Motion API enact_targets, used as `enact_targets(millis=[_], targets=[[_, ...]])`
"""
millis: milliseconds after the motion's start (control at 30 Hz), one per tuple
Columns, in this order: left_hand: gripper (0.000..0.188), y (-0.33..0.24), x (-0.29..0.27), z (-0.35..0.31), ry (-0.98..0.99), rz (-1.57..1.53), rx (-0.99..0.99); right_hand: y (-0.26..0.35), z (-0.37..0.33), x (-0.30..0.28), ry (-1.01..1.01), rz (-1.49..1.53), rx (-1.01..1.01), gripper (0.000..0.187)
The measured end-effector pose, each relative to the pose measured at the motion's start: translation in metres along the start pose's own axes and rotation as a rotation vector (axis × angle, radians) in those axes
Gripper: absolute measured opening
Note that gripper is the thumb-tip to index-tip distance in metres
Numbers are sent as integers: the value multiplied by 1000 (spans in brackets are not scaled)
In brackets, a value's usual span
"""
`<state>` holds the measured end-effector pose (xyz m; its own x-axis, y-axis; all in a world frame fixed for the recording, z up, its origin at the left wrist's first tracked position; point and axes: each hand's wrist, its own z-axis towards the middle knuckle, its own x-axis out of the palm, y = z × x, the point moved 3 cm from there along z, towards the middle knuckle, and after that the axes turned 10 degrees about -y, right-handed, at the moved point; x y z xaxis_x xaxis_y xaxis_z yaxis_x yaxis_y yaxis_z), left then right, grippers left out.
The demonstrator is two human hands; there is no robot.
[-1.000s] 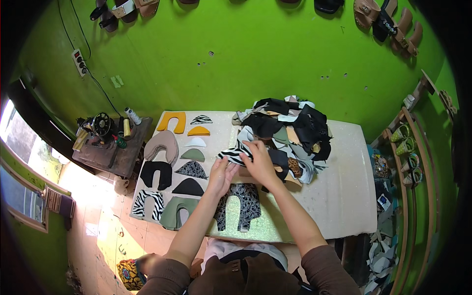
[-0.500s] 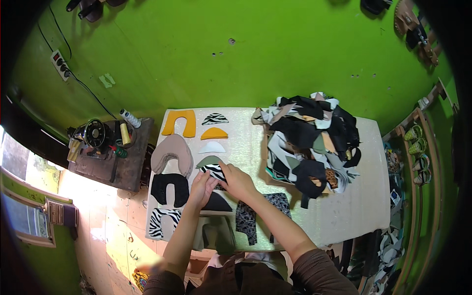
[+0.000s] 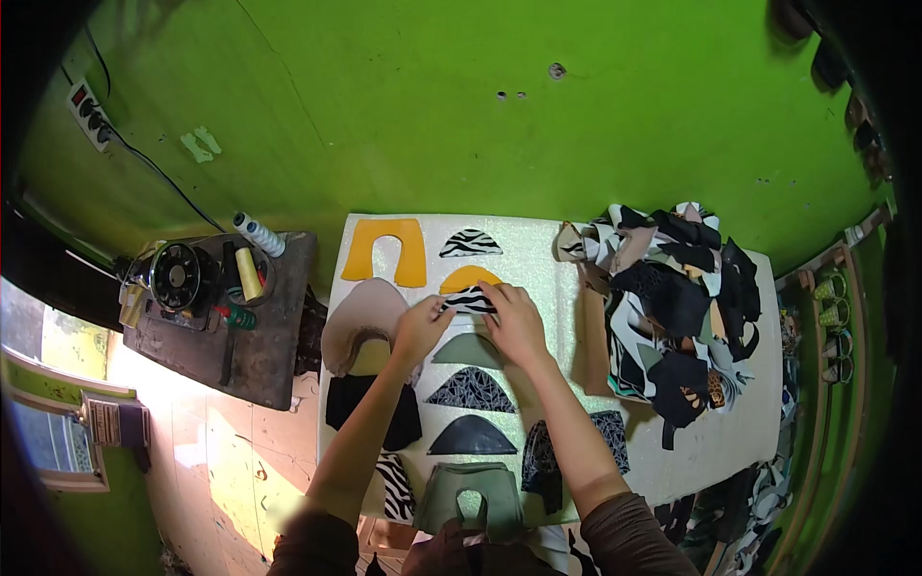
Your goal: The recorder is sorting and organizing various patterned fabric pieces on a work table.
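A zebra-striped half-moon piece (image 3: 469, 301) is held between my hands above the middle of the table. My left hand (image 3: 420, 328) pinches its left end, and my right hand (image 3: 516, 326) grips its right end. Just beyond it lies a yellow half-moon piece (image 3: 471, 278), partly covered. Farther back is another zebra-striped half-moon (image 3: 471, 243). On the near side, in a column, lie a grey-green half-moon (image 3: 468, 349), a black-and-grey patterned one (image 3: 471, 391) and a plain black one (image 3: 472, 436).
U-shaped pieces in yellow (image 3: 357, 259), beige (image 3: 351, 317) and green (image 3: 442, 490) lie on the pale table (image 3: 706, 451). A heap of scraps (image 3: 663, 298) fills the right side. At left, a dark stand (image 3: 274, 360) bears a sewing machine (image 3: 180, 276) and thread spools (image 3: 257, 233).
Both hands have moved farther up the table with the zebra-striped piece, from over the grey-green half-moon to beside the yellow one. They are wider apart now. The view has shifted.
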<state>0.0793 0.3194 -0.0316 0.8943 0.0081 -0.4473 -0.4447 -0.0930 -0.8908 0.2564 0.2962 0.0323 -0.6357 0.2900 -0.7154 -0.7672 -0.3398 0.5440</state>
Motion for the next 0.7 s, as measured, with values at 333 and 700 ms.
enact_targets(millis=[333, 700], targets=[[35, -40, 14, 79, -101, 475, 581, -50, 69, 41, 51, -93, 90, 46], [25, -20, 30, 116, -105, 631, 598, -81, 102, 77, 187, -216, 196, 51]])
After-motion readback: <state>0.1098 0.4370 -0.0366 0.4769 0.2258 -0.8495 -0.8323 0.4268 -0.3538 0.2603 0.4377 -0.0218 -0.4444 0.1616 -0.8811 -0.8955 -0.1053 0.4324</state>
